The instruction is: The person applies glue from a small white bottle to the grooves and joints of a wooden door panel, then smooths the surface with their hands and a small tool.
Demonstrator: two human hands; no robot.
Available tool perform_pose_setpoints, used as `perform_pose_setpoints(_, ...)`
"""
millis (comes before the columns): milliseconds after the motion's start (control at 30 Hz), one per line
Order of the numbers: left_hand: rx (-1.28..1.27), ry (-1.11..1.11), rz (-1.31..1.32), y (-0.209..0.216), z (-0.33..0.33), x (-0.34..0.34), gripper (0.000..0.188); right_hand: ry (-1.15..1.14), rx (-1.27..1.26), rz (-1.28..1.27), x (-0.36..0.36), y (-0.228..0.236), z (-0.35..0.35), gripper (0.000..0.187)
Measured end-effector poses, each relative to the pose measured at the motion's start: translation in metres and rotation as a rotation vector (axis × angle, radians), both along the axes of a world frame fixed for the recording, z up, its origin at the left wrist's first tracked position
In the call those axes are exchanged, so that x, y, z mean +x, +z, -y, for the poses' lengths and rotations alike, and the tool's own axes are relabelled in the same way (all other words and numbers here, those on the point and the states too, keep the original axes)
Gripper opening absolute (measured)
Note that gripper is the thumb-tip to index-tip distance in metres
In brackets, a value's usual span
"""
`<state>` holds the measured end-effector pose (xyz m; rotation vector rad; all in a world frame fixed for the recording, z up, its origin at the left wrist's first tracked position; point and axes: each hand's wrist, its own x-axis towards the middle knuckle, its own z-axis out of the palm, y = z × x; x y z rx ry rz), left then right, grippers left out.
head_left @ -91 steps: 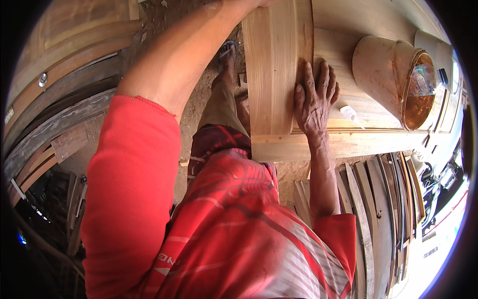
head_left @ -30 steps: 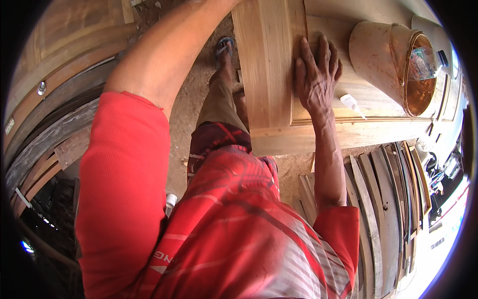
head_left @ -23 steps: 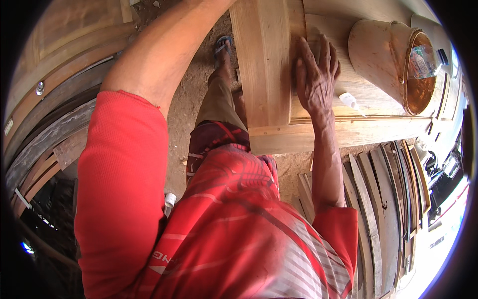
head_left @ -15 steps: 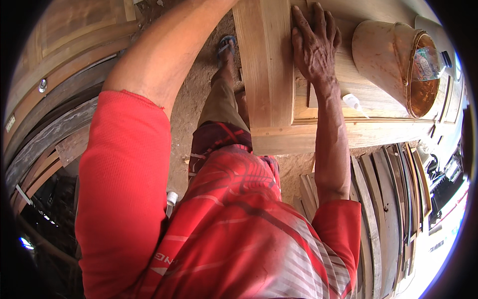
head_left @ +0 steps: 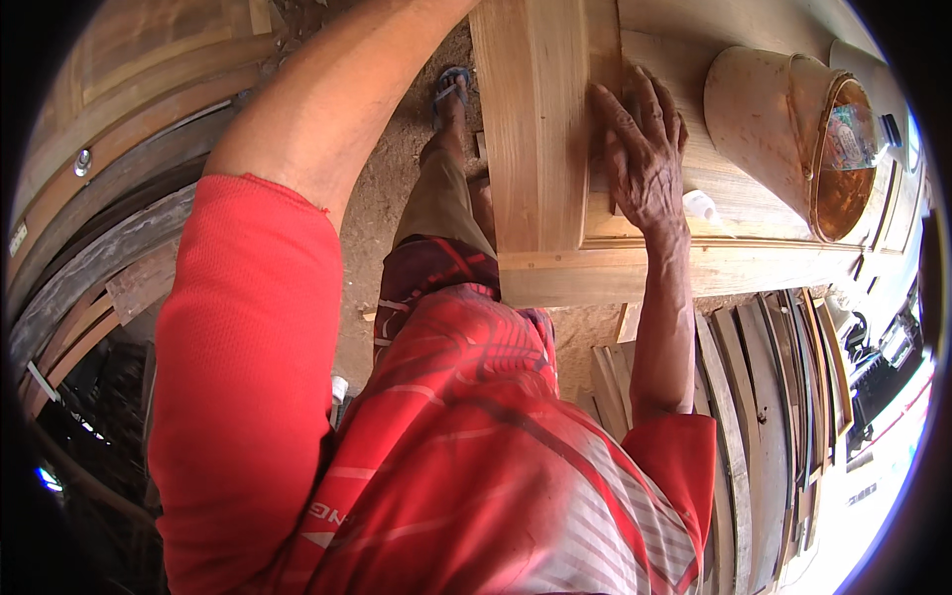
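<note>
1. Compared with half a second ago, the right hand [head_left: 647,183] has slid back over the wooden panel [head_left: 535,139], toward the person's body; the bucket [head_left: 759,114] sits in nearly the same place in the view
2. The fingers [head_left: 621,121] of that hand are slightly bent and a little apart, their tips pointing away from the body; the underside of the hand is hidden, so I cannot tell whether anything is held beneath it
3. The left hand is beyond the upper edge of the view, so I cannot tell what its fingers are doing; only the bare left forearm [head_left: 332,109] shows, running up from a red sleeve [head_left: 243,377]
4. The wooden panel lies in front of the person, pale and grained, with a wide board along its left side, another along its near edge and a recessed part between; the right hand is over the inner edge of the left board
5. Just right of the wrist, a small white bottle [head_left: 700,206] lies on the panel
6. Farther right is the bucket, pale and stained brown, its open mouth facing the right rim, with a clear plastic bottle [head_left: 851,141] with a dark cap at that mouth
7. Beyond the panel's near edge, long boards [head_left: 766,426] are gathered side by side
8. To the left, a sandalled foot [head_left: 451,97] stands on the dirt floor [head_left: 372,258], and past the forearm is another panelled wooden piece [head_left: 174,64]
</note>
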<state>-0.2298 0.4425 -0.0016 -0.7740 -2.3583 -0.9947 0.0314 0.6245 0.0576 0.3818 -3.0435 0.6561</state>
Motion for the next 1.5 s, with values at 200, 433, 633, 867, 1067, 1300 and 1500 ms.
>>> perform_pose_setpoints(200,-0.051,0.012,-0.012,0.001,0.005,0.004,0.032,0.017,0.035,0.05,0.04,0.005,0.003,0.048)
perform_pose_setpoints(433,-0.048,0.02,0.013,0.005,0.003,0.005,0.03,-0.062,0.074,0.112,0.059,0.008,0.009,0.054)
perform_pose_setpoints(633,-0.025,0.01,-0.025,0.007,-0.001,0.001,0.028,-0.083,0.149,0.078,0.081,0.001,0.015,0.053)
perform_pose_setpoints(867,-0.042,0.017,-0.005,0.006,0.003,0.005,0.027,-0.164,0.074,-0.038,0.029,-0.005,0.019,0.055)
perform_pose_setpoints(1067,-0.043,0.009,-0.002,0.004,0.002,0.004,0.028,-0.098,0.149,-0.059,0.009,-0.011,0.008,0.051)
perform_pose_setpoints(1300,-0.001,0.015,-0.043,-0.005,0.005,-0.005,0.027,-0.13,0.042,0.026,0.052,0.003,0.005,0.048)
perform_pose_setpoints(1500,-0.041,-0.001,0.019,0.003,0.003,0.007,0.027,-0.11,0.091,0.008,0.05,0.0,0.006,0.048)
